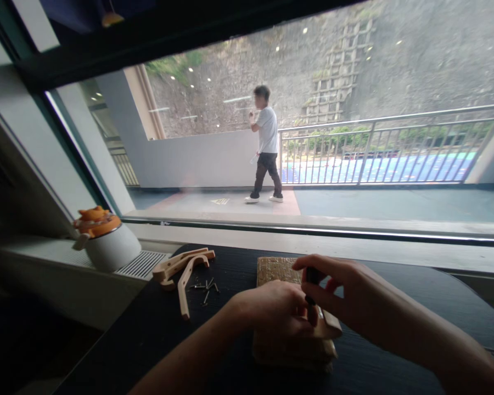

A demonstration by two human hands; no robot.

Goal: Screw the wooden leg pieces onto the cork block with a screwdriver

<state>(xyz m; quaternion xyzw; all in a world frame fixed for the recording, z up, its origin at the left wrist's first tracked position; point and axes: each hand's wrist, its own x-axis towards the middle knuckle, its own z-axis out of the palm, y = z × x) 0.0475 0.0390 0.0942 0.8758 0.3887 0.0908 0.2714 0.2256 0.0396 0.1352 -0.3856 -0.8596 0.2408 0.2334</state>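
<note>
My right hand (333, 277) is closed around the dark upright handle of what looks like a screwdriver (313, 277); its tip is hidden behind my fingers. Just below and to the left, my left hand (271, 307) presses down with bent fingers on a pale wooden piece (331, 326), of which only the right end shows. That piece rests on a brown, tape-wrapped block (275, 266) on the dark table. Left of my hands lie curved wooden parts with holes (184, 291) and a small scatter of screws (207, 288).
The dark table (144, 334) stands against a window sill (230, 236). A white pot with an orange animal-shaped lid (111, 247) sits on the ledge at left, by a vent grille (144, 264). Beyond the glass, a person (267, 137) walks past a railing (366, 153).
</note>
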